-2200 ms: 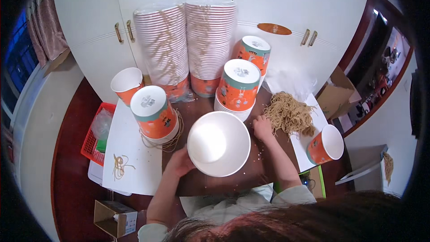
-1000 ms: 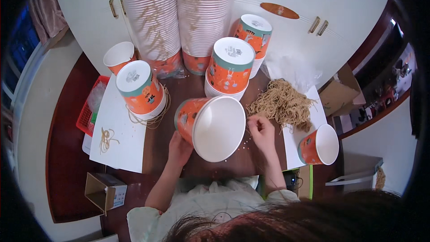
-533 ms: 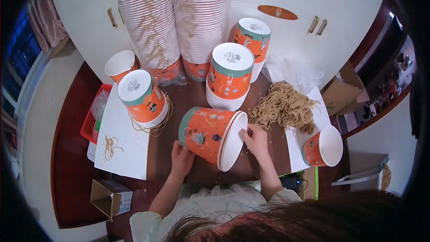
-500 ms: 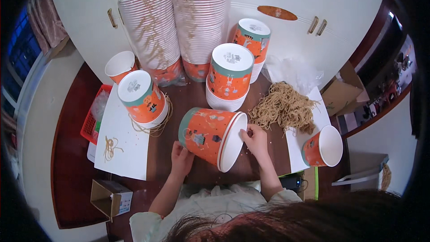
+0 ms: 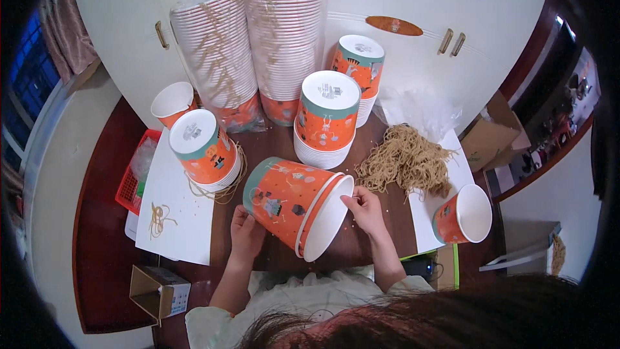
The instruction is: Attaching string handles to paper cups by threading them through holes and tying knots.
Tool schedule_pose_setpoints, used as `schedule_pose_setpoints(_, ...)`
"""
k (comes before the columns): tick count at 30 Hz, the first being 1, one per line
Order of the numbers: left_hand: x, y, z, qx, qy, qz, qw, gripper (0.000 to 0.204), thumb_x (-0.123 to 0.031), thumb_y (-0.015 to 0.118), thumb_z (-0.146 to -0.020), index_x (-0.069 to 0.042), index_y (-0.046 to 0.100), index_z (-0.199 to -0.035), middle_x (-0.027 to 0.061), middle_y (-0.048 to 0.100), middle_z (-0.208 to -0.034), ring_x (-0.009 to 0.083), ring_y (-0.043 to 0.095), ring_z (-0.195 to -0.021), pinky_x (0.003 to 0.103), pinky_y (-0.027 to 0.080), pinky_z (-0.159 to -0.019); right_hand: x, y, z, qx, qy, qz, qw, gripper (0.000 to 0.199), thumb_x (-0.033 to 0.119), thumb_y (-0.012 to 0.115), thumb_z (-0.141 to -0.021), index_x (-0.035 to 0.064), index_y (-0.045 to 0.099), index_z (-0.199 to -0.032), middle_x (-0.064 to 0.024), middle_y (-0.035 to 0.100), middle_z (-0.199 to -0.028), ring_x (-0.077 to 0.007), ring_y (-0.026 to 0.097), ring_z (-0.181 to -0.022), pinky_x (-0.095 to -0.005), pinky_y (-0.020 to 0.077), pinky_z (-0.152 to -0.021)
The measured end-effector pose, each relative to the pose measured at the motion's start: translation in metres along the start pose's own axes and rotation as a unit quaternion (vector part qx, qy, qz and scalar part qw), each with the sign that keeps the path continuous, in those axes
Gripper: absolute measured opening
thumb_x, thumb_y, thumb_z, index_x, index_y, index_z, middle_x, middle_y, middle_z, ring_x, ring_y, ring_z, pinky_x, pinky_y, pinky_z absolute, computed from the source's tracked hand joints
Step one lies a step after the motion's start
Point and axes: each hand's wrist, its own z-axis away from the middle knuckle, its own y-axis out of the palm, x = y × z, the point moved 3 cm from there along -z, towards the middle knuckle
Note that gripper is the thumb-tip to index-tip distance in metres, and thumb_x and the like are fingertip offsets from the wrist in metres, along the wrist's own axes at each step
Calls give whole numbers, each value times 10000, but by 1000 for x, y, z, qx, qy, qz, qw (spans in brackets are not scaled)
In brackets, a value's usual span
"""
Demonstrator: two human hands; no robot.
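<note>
Holding an orange tub (image 5: 276,199), another tub (image 5: 330,223) nested inside.

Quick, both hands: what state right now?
Left hand: closed, holding the nested paper buckets near their base.
Right hand: closed, gripping the inner bucket at its rim.

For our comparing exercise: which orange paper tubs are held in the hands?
The nested pair, tilted between the left hand and right hand, open end facing right; the other tubs touch neither hand.
</note>
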Motion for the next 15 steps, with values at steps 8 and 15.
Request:
schedule_pose_setpoints(8, -67, 8, -7, 15, 160, -11, 987, 348, -177, 460, -891, -47, 374, -1202, 103, 421, -1267, 232, 427, -1153, 418, 333, -979, 44, -56, -4, -135, -38, -217, 966, 201, 9, 532, -811, -22, 575, -1005, -90, 615, -953, -144, 588, -814, -274, 482, -727)
schedule_pose_setpoints(15, -65, -12, 0, -21, 131, 8, 991, 404, -192, 438, -900, -38, 328, -1257, 102, 383, -1306, 237, 385, -1193, 398, 302, -999, 105, -74, -46, -260, -161, -121, 944, 154, 82, 534, -830, 15, 533, -970, -56, 599, -833, -141, 576, -721, -257, 475, -638)
